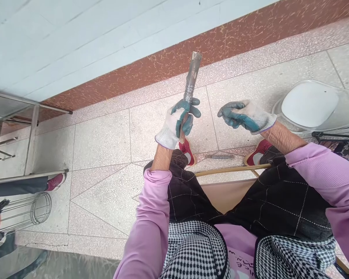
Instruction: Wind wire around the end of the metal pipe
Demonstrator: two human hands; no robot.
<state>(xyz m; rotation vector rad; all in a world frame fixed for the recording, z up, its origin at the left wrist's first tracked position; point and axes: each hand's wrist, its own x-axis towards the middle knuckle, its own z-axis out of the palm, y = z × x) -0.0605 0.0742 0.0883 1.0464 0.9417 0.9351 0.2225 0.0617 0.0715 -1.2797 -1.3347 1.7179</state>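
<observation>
Metal rod (192, 77) wound with thin wire near its lower part stands almost upright above the floor (104, 139), its ragged top end leaning slightly right toward the red-brown skirting (163, 62). Far left, a wire cage (31, 211) lies on the floor beside another person's red shoe (56, 181), well apart from the work. The left hand (178, 122), gloved, is clenched around the rod just below the wire coil. A slack grip there could let the rod slide down toward the person's red shoe (187, 150) directly beneath. To the right, the right hand (244, 116) is gloved too, its fingers curled and pinched together; whether a wire strand runs between them is too fine to tell. If one does, a loose pull might let the coil spring undone. A small coiled spring (220, 156) lies on the floor between the feet, easy to kick. Furthest right stands a white chair (308, 102).
</observation>
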